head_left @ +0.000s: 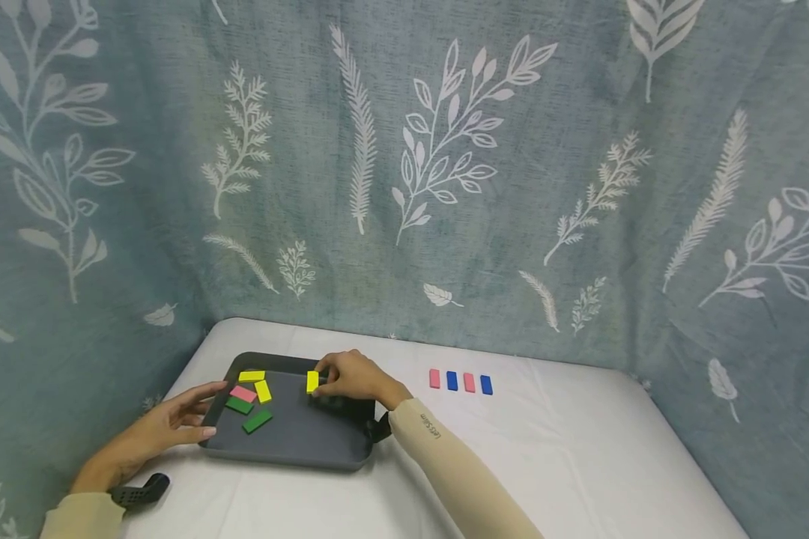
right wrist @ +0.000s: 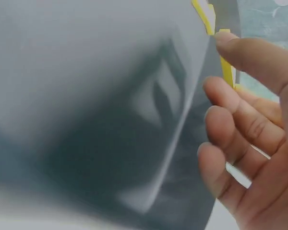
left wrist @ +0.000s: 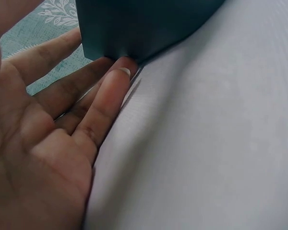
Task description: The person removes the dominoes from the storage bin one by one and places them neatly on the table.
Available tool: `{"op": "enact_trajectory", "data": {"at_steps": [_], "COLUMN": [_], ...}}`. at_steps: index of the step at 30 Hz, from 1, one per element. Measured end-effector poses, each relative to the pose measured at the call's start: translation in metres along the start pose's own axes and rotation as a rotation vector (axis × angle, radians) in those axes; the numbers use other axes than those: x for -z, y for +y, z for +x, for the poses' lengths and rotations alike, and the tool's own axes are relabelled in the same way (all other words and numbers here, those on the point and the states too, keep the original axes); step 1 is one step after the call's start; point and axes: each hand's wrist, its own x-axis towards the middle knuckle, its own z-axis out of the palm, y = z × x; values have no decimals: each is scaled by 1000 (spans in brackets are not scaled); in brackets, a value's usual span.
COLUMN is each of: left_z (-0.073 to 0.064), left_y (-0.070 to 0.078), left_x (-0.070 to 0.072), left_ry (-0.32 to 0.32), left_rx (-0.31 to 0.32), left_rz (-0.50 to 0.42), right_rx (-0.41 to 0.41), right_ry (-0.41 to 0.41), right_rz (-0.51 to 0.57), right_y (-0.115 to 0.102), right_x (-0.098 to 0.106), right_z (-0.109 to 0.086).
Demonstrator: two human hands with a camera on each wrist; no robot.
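My right hand [head_left: 357, 376] pinches a yellow block [head_left: 312, 382] between thumb and fingers, over the far right part of a dark grey tray [head_left: 303, 438]. The right wrist view shows the yellow block [right wrist: 226, 69] edge-on, partly covered by the fingers. My left hand [head_left: 165, 430] rests against the tray's left side with fairly straight fingers; in the left wrist view the fingertips touch the tray's outer wall [left wrist: 129, 28]. Inside the tray, at the left, lie two yellow blocks [head_left: 263, 391], a pink block [head_left: 243, 394] and two green blocks [head_left: 258, 421].
Right of the tray, two pink blocks [head_left: 434, 378] and two blue blocks [head_left: 487, 385] stand in an alternating row on the white-covered table [head_left: 512, 449]. A leaf-patterned curtain [head_left: 377, 150] borders the table's back and sides. Black wrist devices [head_left: 141, 490] are worn on the forearms.
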Motion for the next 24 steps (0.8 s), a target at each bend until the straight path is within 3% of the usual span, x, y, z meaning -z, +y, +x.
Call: {"op": "enact_trajectory", "data": {"at_steps": [10, 24], "left_z": [-1, -2], "left_y": [-3, -3], "left_x": [-3, -2], "left_ry": [13, -8], "left_rx": [8, -63], "left_rz": [9, 49], "right_rx": [-7, -24], "right_ry": [59, 143], "right_rz": [-4, -43], "right_y": [18, 54], "right_x": [24, 48], "right_z": [-28, -74]}}
